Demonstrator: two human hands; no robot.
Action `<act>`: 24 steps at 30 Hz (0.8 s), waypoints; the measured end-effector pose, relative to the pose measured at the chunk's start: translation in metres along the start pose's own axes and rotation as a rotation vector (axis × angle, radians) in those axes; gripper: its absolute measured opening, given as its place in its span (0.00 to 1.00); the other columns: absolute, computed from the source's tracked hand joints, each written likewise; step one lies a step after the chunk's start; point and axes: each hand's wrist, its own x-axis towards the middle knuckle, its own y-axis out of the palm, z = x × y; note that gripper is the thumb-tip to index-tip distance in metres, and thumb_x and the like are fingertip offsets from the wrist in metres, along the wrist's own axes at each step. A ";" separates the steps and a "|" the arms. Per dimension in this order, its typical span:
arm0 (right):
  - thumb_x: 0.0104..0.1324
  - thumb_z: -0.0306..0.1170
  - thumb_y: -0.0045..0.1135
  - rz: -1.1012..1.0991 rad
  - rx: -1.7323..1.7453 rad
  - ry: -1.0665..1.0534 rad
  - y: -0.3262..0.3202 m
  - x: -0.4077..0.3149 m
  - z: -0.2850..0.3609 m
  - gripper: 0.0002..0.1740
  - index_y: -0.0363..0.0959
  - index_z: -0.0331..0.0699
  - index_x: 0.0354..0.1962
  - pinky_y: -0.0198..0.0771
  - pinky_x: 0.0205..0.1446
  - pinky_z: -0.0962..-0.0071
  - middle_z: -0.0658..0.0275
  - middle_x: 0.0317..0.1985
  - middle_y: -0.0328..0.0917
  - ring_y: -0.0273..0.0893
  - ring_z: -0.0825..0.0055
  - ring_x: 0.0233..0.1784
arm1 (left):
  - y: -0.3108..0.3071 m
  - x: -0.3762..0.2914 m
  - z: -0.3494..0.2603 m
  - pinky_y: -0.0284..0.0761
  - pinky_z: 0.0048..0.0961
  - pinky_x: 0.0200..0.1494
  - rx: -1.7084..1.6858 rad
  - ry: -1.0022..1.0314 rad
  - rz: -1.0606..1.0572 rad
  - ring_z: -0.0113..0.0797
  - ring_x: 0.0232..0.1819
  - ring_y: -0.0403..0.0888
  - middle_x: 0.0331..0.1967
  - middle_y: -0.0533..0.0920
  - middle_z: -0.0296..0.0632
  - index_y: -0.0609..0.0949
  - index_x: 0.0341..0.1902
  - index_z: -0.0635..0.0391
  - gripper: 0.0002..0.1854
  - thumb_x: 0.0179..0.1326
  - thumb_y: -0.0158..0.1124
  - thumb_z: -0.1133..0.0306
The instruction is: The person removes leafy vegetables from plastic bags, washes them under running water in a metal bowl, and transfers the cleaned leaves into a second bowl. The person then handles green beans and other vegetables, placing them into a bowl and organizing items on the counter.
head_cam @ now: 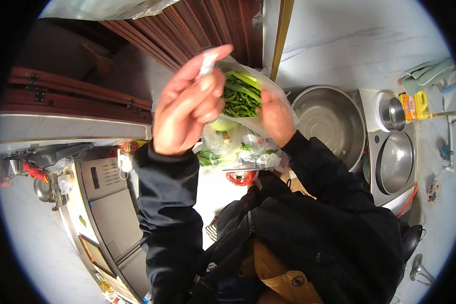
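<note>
In front of me a translucent plastic bag point(275, 85) gapes toward the camera. Long green peppers point(236, 102) fill it, with pale green stalks point(245, 79) along the upper side. My right hand point(277, 116) grips the bag at its right edge. Raised at the bag's left side, my left hand point(188, 104) pinches a small whitish scrap point(208, 62) between thumb and index finger. Blur and glare hide what the scrap is. Below the open bag are more clear bags point(222, 142) with green vegetables inside.
A large steel basin point(326, 125) stands to the right. Beyond it are a sink bowl point(397, 163), a small metal bowl point(395, 114) and a yellow jug point(420, 104). Rubber gloves point(427, 78) hang at upper right. A refrigerator point(112, 216) is at left, dark red doors point(212, 30) ahead.
</note>
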 end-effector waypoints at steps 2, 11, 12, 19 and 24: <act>0.52 0.32 0.63 -0.137 -0.061 -0.037 -0.006 0.000 -0.005 0.23 0.71 0.29 0.44 0.71 0.42 0.59 0.48 0.39 0.76 0.74 0.51 0.43 | 0.005 -0.023 -0.008 0.51 0.15 0.21 0.019 0.040 -0.038 0.14 0.18 0.53 0.31 0.70 0.34 0.63 0.66 0.68 0.27 0.66 0.52 0.69; 0.51 0.24 0.51 -0.028 0.038 -0.149 0.070 -0.037 0.029 0.07 0.76 0.33 0.28 0.70 0.34 0.58 0.50 0.31 0.76 0.75 0.56 0.32 | 0.032 -0.124 0.000 0.56 0.14 0.20 -0.027 0.039 -0.146 0.17 0.19 0.59 0.27 0.67 0.35 0.57 0.67 0.71 0.37 0.61 0.62 0.67; 0.51 0.23 0.51 0.063 0.100 -0.136 0.075 -0.048 0.036 0.08 0.77 0.33 0.29 0.70 0.36 0.59 0.50 0.33 0.76 0.75 0.56 0.34 | 0.033 -0.137 0.000 0.56 0.14 0.20 -0.028 0.024 -0.211 0.17 0.19 0.59 0.28 0.68 0.35 0.57 0.68 0.71 0.38 0.60 0.63 0.67; 0.50 0.25 0.52 0.361 0.175 -0.227 0.092 -0.111 0.073 0.09 0.76 0.33 0.30 0.71 0.34 0.57 0.49 0.30 0.76 0.77 0.51 0.36 | 0.027 -0.216 0.014 0.57 0.13 0.23 -0.013 -0.095 -0.419 0.16 0.21 0.57 0.33 0.69 0.36 0.58 0.68 0.67 0.36 0.62 0.62 0.64; 0.61 0.29 0.47 0.502 0.287 -0.241 0.096 -0.139 0.087 0.25 0.63 0.42 0.58 0.69 0.29 0.56 0.51 0.26 0.75 0.76 0.53 0.27 | 0.012 -0.267 0.010 0.56 0.14 0.22 -0.049 -0.049 -0.633 0.17 0.20 0.57 0.36 0.70 0.36 0.57 0.69 0.64 0.35 0.63 0.60 0.65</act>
